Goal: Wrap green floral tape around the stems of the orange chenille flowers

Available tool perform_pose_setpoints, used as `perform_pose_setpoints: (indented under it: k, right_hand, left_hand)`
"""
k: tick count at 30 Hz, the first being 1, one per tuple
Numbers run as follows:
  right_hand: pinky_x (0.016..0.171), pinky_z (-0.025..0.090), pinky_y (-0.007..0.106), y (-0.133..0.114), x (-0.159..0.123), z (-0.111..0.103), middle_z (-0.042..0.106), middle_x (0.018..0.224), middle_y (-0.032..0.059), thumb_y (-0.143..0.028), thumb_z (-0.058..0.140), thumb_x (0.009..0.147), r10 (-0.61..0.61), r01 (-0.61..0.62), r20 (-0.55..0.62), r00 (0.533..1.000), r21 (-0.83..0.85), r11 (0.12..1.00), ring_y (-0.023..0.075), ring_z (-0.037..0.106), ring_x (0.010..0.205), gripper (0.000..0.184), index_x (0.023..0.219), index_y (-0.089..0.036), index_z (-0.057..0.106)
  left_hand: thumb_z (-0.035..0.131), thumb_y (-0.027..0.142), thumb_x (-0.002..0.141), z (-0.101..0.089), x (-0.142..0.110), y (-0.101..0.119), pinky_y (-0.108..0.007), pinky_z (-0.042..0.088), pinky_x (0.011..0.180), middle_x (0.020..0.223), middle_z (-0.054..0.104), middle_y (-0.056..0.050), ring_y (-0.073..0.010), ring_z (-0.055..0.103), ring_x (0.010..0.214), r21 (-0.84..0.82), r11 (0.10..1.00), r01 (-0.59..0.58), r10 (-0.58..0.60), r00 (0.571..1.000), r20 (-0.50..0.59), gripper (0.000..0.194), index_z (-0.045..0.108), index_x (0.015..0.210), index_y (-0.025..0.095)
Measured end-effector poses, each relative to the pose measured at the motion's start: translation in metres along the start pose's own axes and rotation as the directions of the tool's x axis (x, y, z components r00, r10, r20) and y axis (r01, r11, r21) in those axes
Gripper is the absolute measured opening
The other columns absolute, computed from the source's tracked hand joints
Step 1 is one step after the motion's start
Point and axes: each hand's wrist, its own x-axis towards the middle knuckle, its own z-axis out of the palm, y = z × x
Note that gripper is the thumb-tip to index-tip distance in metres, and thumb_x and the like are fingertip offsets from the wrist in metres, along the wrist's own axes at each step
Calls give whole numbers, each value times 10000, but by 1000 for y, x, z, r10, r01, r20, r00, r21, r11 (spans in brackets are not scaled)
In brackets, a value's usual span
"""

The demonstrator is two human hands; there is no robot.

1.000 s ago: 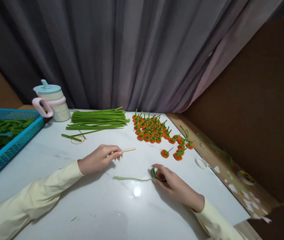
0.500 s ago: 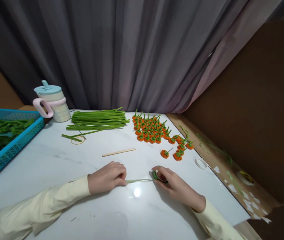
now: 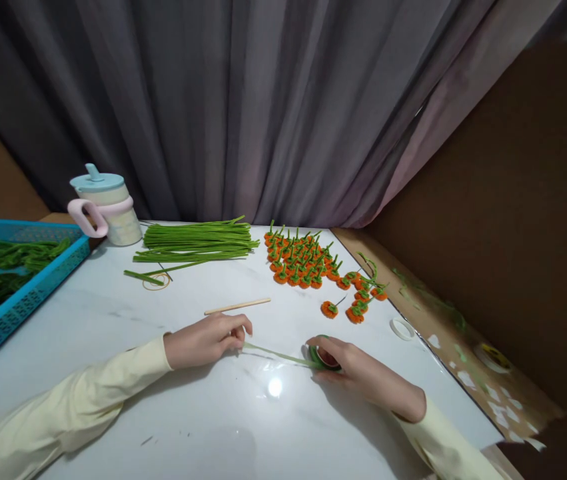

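Note:
My right hand is closed round a small roll of green tape low on the white table. A thin strip of green tape runs from the roll to my left hand, whose fingertips pinch its free end just above the table. A wooden stick lies loose beyond my left hand. Further back lie several orange flower heads with green stems and a bundle of green pipe cleaners.
A blue basket with green pieces sits at the left edge. A lidded cup with a pink handle stands at the back left. A rubber band, a white tape ring and a cardboard wall are also here.
My left hand let go of the wooden stick, came down to the strip's free end and pinched it. The strip now lifts taut, and my right hand with the roll has shifted slightly right.

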Motion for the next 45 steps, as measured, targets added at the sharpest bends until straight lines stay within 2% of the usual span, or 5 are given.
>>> perform_pose_setpoints:
  k: [9, 14, 24, 35, 45]
  right_hand:
    - [750, 470, 313, -37, 76, 20, 609, 921, 84, -575, 603, 776, -217, 215, -23, 976, 274, 938, 194, 573, 829, 470, 972, -151, 556]
    - [502, 436, 231, -41, 121, 48, 579, 539, -19, -599, 637, 714, -150, -51, 177, 973, 793, 607, 106, 546, 475, 466, 700, -156, 491]
    - [436, 431, 200, -27, 129, 49, 692, 658, 88, -442, 755, 664, -120, -174, 201, 972, 963, 205, 113, 603, 454, 401, 756, -77, 618]
    - [416, 428, 195, -26, 132, 49, 657, 561, 58, -421, 792, 594, -104, -191, 207, 973, 971, 143, 101, 575, 406, 398, 652, -69, 615]
    - [468, 440, 206, -22, 132, 53, 641, 548, 15, -505, 810, 492, -216, -276, 317, 923, 940, 202, 94, 578, 435, 515, 689, -77, 603]
  left_hand:
    - [366, 144, 883, -6, -2, 6, -288, 408, 767, 848, 628, -44, -186, 559, 838, 189, 976, -110, 118, 993, -31, 187, 527, 968, 188]
    - [358, 114, 878, -15, -3, 0, -274, 426, 732, 874, 610, -58, -185, 563, 823, 204, 973, -108, 125, 990, -70, 185, 520, 934, 184]
    - [467, 147, 840, 0, 30, -38, -406, 381, 932, 1203, 477, -130, -261, 427, 1127, 347, 937, 42, 63, 956, -285, 213, 489, 1051, 160]
    - [455, 252, 915, -13, 65, -27, -362, 406, 779, 993, 545, -93, -228, 499, 892, 582, 805, 117, -28, 987, -160, 118, 505, 907, 146]
    - [471, 334, 905, -9, 173, 53, -255, 427, 655, 961, 641, -68, -207, 611, 850, 640, 739, -211, 105, 974, 199, 214, 599, 951, 168]
